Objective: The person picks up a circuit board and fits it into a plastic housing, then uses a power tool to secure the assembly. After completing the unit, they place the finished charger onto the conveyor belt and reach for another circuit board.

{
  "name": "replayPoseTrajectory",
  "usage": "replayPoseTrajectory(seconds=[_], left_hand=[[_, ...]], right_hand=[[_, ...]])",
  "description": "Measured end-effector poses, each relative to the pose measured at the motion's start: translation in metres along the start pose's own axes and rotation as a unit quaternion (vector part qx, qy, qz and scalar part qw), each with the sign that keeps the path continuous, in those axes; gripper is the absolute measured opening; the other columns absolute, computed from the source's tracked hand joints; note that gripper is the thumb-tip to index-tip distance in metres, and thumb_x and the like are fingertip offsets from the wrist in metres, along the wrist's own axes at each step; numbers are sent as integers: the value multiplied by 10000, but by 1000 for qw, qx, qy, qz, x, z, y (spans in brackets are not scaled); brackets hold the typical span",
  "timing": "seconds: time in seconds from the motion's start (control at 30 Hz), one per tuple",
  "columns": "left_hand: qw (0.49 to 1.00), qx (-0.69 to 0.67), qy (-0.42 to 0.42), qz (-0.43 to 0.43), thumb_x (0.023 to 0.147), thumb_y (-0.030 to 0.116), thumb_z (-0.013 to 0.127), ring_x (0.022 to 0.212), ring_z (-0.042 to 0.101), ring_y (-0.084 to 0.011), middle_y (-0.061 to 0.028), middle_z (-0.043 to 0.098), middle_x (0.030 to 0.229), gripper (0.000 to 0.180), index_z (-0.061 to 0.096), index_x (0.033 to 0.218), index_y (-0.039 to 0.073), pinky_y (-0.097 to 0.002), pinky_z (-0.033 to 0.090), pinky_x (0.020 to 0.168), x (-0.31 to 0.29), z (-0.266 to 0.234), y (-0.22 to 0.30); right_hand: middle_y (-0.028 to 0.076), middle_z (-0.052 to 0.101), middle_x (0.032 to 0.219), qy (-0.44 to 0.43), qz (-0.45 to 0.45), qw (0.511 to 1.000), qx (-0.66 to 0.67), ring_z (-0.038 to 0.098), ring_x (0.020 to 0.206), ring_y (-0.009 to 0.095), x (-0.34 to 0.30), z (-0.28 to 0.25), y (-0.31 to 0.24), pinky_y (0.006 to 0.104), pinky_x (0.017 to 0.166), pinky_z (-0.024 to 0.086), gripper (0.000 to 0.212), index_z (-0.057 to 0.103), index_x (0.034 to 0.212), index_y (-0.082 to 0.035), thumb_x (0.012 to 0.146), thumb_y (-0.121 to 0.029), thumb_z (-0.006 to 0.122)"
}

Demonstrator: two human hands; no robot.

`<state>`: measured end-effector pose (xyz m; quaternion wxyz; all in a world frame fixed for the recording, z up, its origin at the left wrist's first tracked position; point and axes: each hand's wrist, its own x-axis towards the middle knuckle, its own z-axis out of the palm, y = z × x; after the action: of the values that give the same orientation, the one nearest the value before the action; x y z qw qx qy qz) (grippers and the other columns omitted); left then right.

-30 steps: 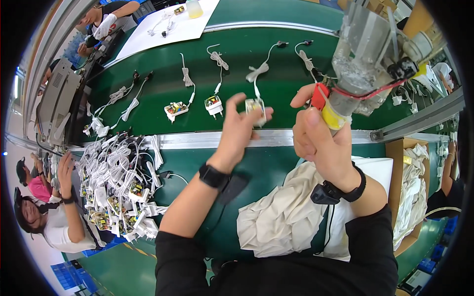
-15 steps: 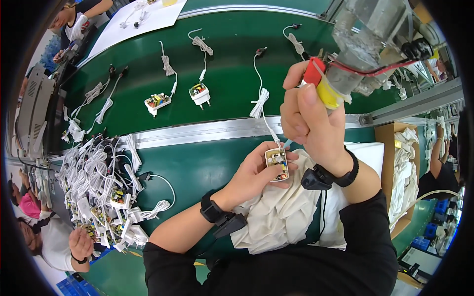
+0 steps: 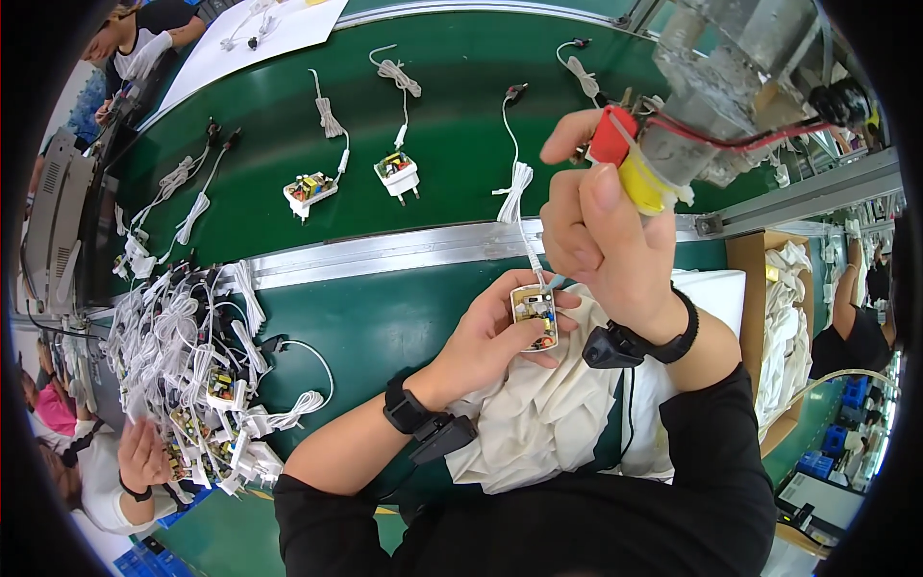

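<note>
My left hand (image 3: 490,332) holds an open white power adapter (image 3: 535,317), its circuit board facing up and my thumb over the lower part. A white cord runs from the adapter's top to a tied bundle (image 3: 515,192) on the far side of the metal rail. My right hand (image 3: 611,212) is closed around a hanging glue gun (image 3: 656,183), with a red part by the thumb, yellow wrapping and pale residue; its index finger points out to the left. A light blue tip (image 3: 555,283) shows below that hand, at the adapter's upper edge. Whether it touches is unclear.
Cream cloth (image 3: 538,413) lies under my hands. A pile of corded adapters (image 3: 192,356) fills the left, with a co-worker's hand (image 3: 144,457) beside it. Beyond the rail (image 3: 385,252) lie more open adapters (image 3: 310,192). A cardboard box (image 3: 784,423) stands right.
My right index finger has straightened away from the red part. The adapter stays in my left hand at nearly the same place. The co-worker's hand at the pile has moved slightly.
</note>
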<state>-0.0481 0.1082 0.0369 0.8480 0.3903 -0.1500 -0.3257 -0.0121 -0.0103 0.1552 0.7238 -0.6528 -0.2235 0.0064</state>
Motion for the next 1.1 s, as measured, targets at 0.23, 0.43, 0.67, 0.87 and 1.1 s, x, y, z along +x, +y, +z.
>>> replayPoseTrajectory(seconds=[0.23,0.43,0.67,0.87,1.1], left_hand=[[993,-74,82,29,893,28,401,1040,560,-167,-102,529,1169,369,380,1262,43,-308,562,729,0,-13,5],[990,-113,77,37,892,30,396,1026,554,-165,-91,524,1120,377,381,1269,30,-311,571,706,0,-18,8],[990,-118,65,39,912,56,388,1062,535,-173,-104,499,1159,364,372,1274,21,-341,563,758,1,-22,8],[975,-222,4,19,957,144,353,1124,512,-207,-127,463,1230,368,318,1300,16,-404,477,930,6,-19,10],[962,-272,-28,13,965,167,341,1145,500,-224,-128,441,1262,378,295,1310,20,-409,448,969,4,-18,13]], right_hand=[[-37,443,589,-32,35,993,105,343,458,14,-4,5,-1,199,419,263,243,439,989,-24,901,-222,547],[-6,476,684,-16,16,992,126,374,510,25,-5,9,10,194,455,287,263,433,995,-12,890,-216,563],[-9,475,692,-14,32,993,115,391,527,25,-3,10,7,195,470,296,272,434,986,-7,886,-218,573],[-22,340,520,-74,11,997,0,290,411,41,1,11,7,209,391,243,448,322,1040,-64,911,-475,447],[-25,339,517,-84,6,996,-16,293,410,44,-1,11,10,208,388,243,479,322,1050,-45,907,-484,450]])
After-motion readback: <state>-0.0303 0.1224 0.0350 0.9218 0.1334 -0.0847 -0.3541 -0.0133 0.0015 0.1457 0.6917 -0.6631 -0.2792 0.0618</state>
